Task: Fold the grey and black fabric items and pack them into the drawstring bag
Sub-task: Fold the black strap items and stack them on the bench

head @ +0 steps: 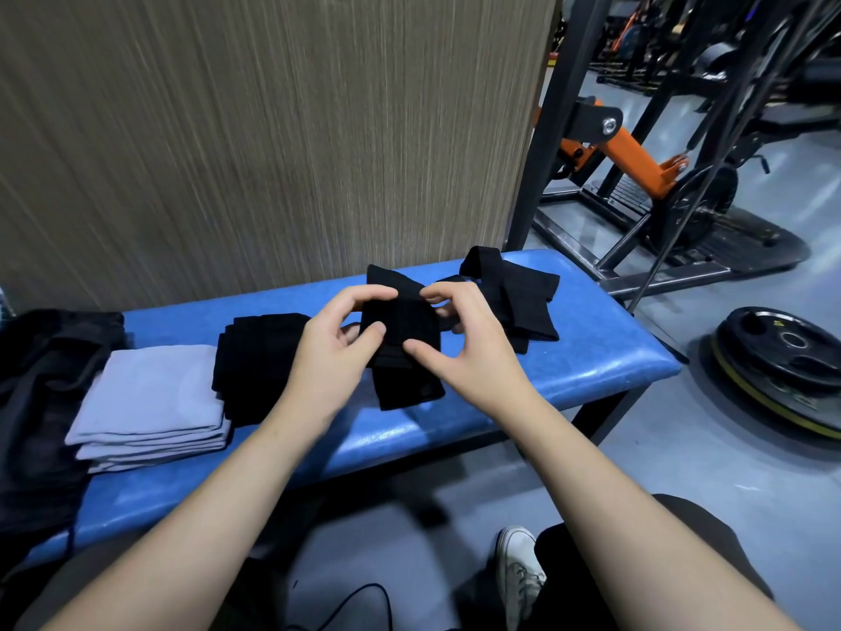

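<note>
A black fabric piece (405,352) is held above the blue bench (591,357). My left hand (336,352) pinches its left edge between thumb and fingers, and my right hand (459,343) pinches its right edge. Left of it lies a folded black item (255,362). Further left sits a folded grey stack (150,407). More loose black fabric (514,293) lies at the bench's far right end. The black drawstring bag (41,403) slumps over the bench's left end, a cord hanging off the front edge.
A wood-grain wall panel (273,129) stands right behind the bench. Weight plates (782,371) lie on the floor to the right, with an orange and black gym machine (637,166) beyond. My knee and white shoe (519,571) are below the bench.
</note>
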